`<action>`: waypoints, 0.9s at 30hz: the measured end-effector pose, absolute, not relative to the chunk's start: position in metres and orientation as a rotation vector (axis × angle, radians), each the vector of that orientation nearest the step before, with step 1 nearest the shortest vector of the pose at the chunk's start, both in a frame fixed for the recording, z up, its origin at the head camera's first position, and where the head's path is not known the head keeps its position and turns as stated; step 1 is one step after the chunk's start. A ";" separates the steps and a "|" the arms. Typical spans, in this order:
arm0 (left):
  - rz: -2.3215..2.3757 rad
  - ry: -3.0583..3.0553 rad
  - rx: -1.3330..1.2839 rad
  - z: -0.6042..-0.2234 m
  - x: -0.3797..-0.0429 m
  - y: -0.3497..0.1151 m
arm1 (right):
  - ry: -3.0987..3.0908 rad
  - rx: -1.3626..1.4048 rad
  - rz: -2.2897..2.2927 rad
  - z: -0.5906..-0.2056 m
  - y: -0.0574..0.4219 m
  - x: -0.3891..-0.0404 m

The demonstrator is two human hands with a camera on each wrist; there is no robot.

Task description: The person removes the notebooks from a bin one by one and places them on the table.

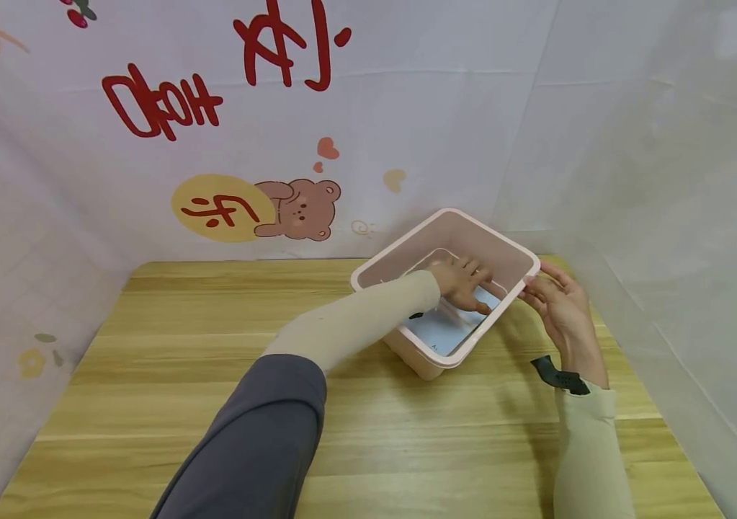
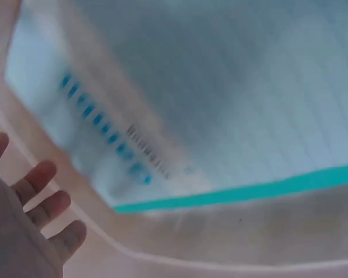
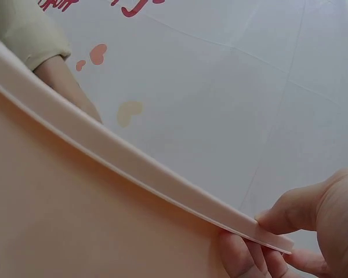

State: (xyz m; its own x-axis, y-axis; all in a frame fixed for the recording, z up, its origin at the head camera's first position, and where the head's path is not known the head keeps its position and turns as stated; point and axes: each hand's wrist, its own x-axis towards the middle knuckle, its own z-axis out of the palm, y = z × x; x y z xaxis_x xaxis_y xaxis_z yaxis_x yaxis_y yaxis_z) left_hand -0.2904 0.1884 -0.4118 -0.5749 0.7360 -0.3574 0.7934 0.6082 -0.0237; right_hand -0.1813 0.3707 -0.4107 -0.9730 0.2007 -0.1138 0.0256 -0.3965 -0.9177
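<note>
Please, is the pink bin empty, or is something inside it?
Not empty: in the head view, a flat light-blue item lies inside the pink bin, where the left hand reaches in.

The place is a small nook, with white walls (image 1: 666,216) around a wooden table (image 1: 186,367). The back wall (image 1: 446,108) has a cartoon bear (image 1: 303,210), hearts (image 1: 328,148) and red writing (image 1: 323,43). Whether it's a home is unclear.

the left hand (image 2: 23,223) is near a flat, teal-edged blue item (image 2: 214,110) inside a bin (image 2: 110,255).

Brown cartoon bear (image 1: 303,209) and red characters (image 1: 321,43) on white backdrop (image 1: 446,108) behind wood-grain table (image 1: 212,324).
</note>
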 end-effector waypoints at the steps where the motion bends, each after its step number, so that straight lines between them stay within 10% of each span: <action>1: -0.273 2.525 1.239 -0.414 -0.290 0.189 | -1.659 -0.311 2.523 -0.411 0.370 -0.181; 27: -0.362 2.561 1.205 -0.432 -0.287 0.195 | -1.618 -0.249 2.547 -0.415 0.371 -0.181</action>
State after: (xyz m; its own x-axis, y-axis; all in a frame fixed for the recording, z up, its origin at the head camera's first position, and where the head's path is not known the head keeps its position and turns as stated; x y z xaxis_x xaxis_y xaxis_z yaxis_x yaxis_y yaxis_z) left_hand -0.2873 0.1948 -0.4322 -0.6097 0.7062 -0.3601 0.7783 0.6193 -0.1033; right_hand -0.1808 0.3712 -0.4149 -0.9801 0.1828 -0.0773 -0.0078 -0.4244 -0.9055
